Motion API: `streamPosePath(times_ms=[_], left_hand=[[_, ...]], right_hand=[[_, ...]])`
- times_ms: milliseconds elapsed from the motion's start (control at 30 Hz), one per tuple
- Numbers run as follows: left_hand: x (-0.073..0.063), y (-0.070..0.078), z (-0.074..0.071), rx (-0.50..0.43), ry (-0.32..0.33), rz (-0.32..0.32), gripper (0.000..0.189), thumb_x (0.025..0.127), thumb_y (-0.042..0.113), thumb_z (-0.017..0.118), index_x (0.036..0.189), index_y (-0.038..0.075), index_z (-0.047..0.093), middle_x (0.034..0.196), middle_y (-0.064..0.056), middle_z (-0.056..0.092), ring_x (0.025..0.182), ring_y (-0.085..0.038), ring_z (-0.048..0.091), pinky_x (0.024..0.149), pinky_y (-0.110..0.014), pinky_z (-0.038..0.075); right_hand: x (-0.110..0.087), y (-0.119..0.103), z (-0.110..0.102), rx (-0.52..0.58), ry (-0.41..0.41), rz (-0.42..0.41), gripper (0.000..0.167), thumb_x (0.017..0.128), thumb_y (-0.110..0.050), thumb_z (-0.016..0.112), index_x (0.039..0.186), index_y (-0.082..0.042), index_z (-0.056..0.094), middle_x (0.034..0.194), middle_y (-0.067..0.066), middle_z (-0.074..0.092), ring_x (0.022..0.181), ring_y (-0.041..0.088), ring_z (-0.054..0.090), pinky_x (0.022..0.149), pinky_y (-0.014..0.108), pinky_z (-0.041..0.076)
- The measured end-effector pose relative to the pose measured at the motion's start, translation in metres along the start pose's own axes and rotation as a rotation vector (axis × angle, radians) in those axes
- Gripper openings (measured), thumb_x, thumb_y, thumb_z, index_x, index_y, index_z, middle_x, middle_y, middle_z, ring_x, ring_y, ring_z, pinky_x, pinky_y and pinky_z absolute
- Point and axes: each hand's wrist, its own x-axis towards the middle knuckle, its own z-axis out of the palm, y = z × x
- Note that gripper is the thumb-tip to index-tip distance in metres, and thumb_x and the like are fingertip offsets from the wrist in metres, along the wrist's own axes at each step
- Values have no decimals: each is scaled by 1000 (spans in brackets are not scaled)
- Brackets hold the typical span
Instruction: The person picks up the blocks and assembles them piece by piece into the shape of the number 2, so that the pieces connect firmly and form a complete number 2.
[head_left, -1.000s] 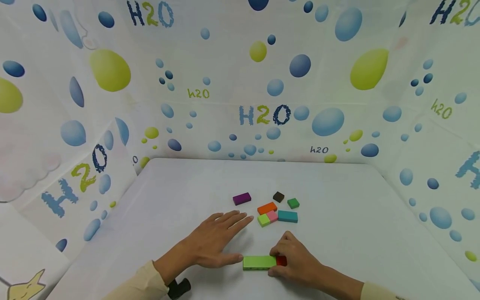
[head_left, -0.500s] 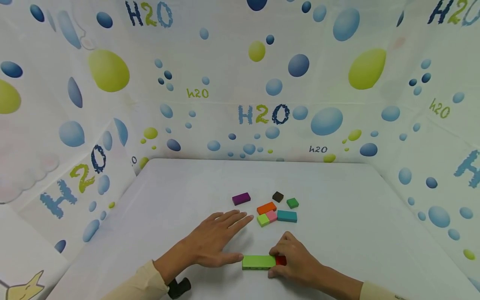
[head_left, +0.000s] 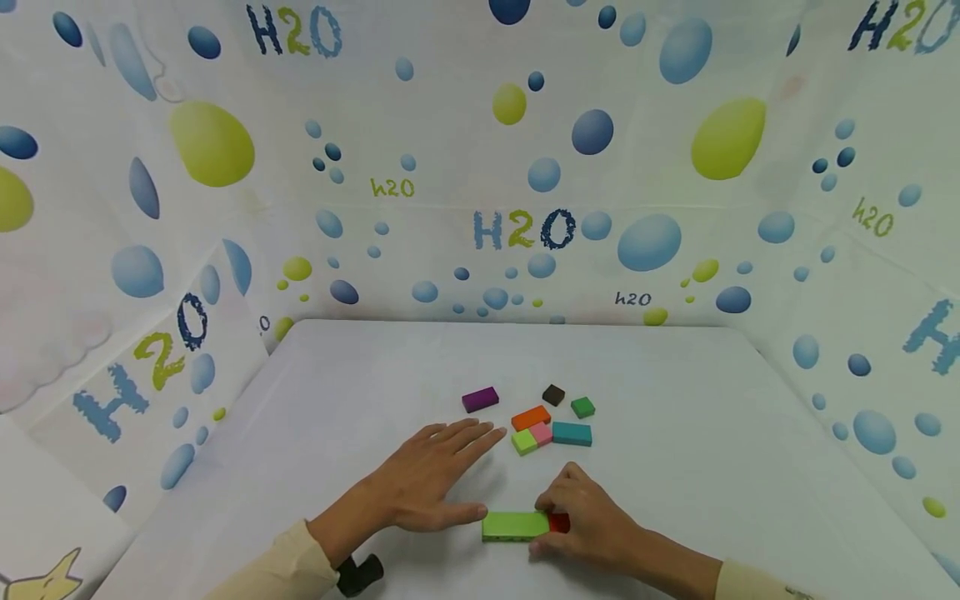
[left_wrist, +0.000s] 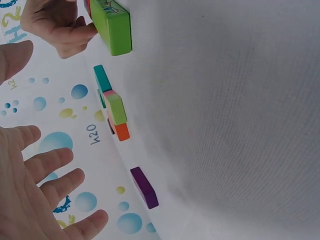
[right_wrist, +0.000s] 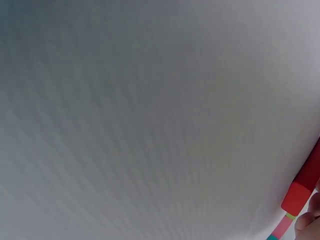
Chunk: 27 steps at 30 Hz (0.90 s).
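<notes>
On the white table in the head view lies a long light green block (head_left: 513,526), with a red block (head_left: 560,522) at its right end. My right hand (head_left: 588,518) pinches them near the place where green meets red, thumb on the near side and fingers on the far side, hiding part of the red block. My left hand (head_left: 431,479) is spread flat beside the green block, its thumb tip right at the block's left end. In the left wrist view the green block (left_wrist: 117,30) shows a printed side, and the left fingers (left_wrist: 50,165) are extended.
Beyond the hands lie small blocks: purple (head_left: 480,400), orange (head_left: 531,418), lime (head_left: 524,442), pink (head_left: 541,434), teal (head_left: 572,434), dark brown (head_left: 553,395) and green (head_left: 582,407). A patterned curtain (head_left: 442,150) surrounds the table (head_left: 360,367) at the back and sides.
The head view has shifted slightly, so the blocks and curtain appear a little further left. Both hands keep the same pose, the right one still pinching the blocks.
</notes>
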Motion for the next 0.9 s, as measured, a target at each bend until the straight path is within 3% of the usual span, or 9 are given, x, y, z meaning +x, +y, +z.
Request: streamPosePath(times_ms=[267, 600, 900], left_hand=[[6, -2, 3, -30, 5, -9, 85, 93, 64, 53, 163, 32, 16, 165, 3, 30, 152, -24, 29, 118, -58, 31], [17, -4, 5, -73, 16, -45, 85, 94, 62, 53, 164, 31, 18, 166, 4, 29, 152, -22, 28, 119, -57, 30], [28, -9, 9, -105, 37, -107, 85, 93, 61, 57, 163, 33, 19, 164, 2, 32, 148, -24, 35, 116, -58, 34]], right_hand=[[10, 2, -5, -102, 69, 26, 43, 90, -54, 70, 110, -17, 73, 97, -13, 65, 95, 5, 42, 77, 23, 50], [27, 10, -15, -204, 183, 62, 38, 87, -38, 79, 115, -13, 70, 104, -6, 67, 99, 8, 45, 81, 29, 54], [38, 32, -28, -293, 217, 193, 47, 83, -30, 84, 122, -10, 68, 114, 0, 66, 106, 16, 49, 84, 30, 57]])
